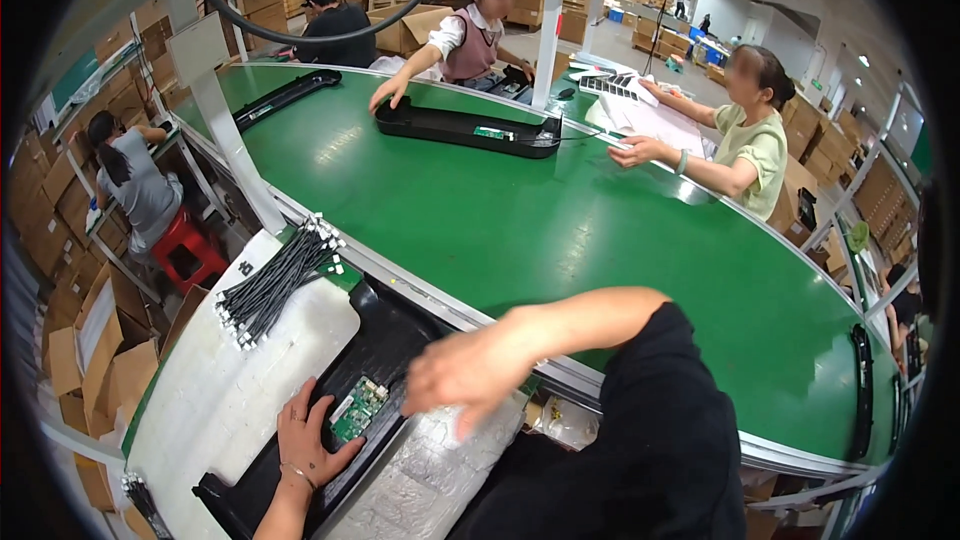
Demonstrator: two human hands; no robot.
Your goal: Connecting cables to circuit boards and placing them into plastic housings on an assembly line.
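From where I stand, the green circuit board (pixel 358 410) sits inside the long black housing (pixel 385 325) on the white-topped desk (pixel 195 420), just in front of the worker. The left hand (pixel 308 440) is the nearer one: the board lies at its 2 o'clock, right at the fingertips. The left grip is spread, index finger by one side of the board and thumb by its lower end, more framing it than pinching it.

The right hand (pixel 475 370) comes over the housing's other side, with the board off at its 8 o'clock, just beyond the fingers. Board and housing share roughly the same slant, long axes running from 7 o'clock up to 1 o'clock. That alignment between the two hands is what counts here.

From the board, a heap of black cables (pixel 275 285) with white plugs lies toward 11 o'clock, and a clear plastic wrap (pixel 435 465) toward 4.

The right hand is smeared by motion, so I can't fairly tell whether its grip is closed or holds anything. The left hand and forearm hide part of the housing, and its lower end runs out of view toward 7 o'clock.
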